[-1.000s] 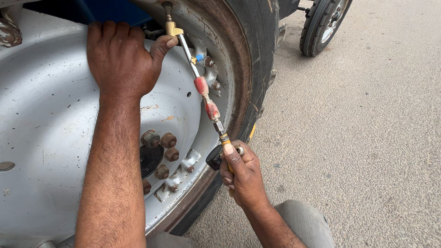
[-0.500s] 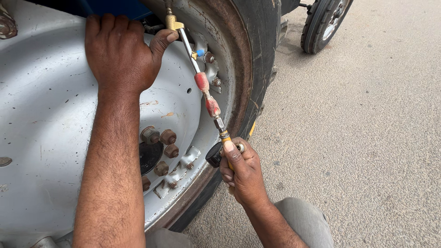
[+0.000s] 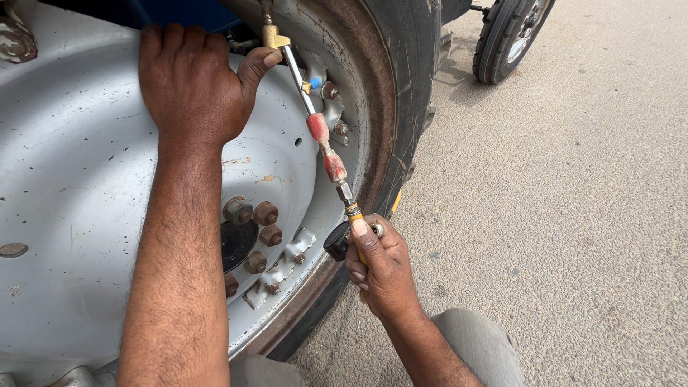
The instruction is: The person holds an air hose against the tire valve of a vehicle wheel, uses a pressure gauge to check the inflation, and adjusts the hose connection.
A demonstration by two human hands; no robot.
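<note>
On the left, the left hand (image 3: 190, 82) lies flat on the grey wheel rim (image 3: 79, 179) of a large tyre (image 3: 408, 79), fingers spread over the metal and the thumb pressed against the brass chuck (image 3: 271, 34) at the top of the air inflator wand (image 3: 322, 147); it closes on nothing, only steadying that end. The wand runs down and to the right, past its red sleeves, to the right hand (image 3: 380, 269), whose grip is closed tight round the handle, thumb on top, a small black gauge (image 3: 337, 241) just beside it. Rusty lug nuts (image 3: 254, 222) cluster below the left forearm.

The work looks to be at the stage of seating the chuck on the valve and feeding air. A next move would seem to call for keeping the chuck square while the right hand works the handle.

The rim's rusty lip (image 3: 376, 107) and the tyre wall close in the wand on its right; beyond, bare concrete ground (image 3: 573, 215) gives the right arm open room, with a smaller wheel (image 3: 512, 36) well apart at top.
</note>
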